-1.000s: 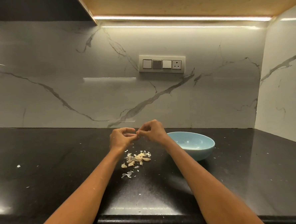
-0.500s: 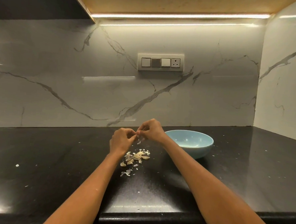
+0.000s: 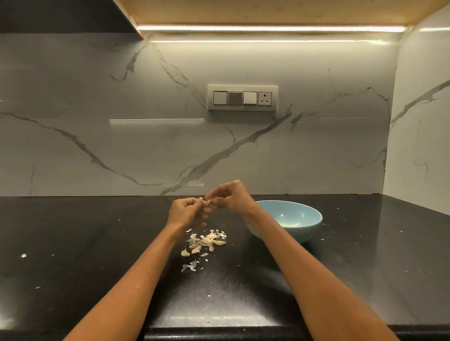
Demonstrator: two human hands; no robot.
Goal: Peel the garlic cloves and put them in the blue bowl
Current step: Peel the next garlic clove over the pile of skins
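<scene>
Black stone countertop [image 3: 82, 240] carries everything in this scene. Above it, the left hand [image 3: 185, 212] and the right hand [image 3: 231, 198] meet fingertip to fingertip, both with fingers curled in, pinching a single garlic clove [image 3: 208, 201] between them. The clove is small and partly hidden by the fingers, so whether its skin is half off or mostly on cannot be told; it seems to lie with its long axis running from one hand to the other.

Below the hands lies a loose pile of cloves [image 3: 206, 241] mixed with papery peel [image 3: 190, 265], just in front of the left wrist.

The blue bowl [image 3: 310, 228] stands to the right of the hands, close behind the right forearm, and looks empty apart from a gleam of light inside.

The coming move likely turns on that layout: the bowl lies nearer the right hand, so once the skin comes free the right hand has the short swing to drop the clove in, while the left is better placed over the pile to pick up another.
</scene>
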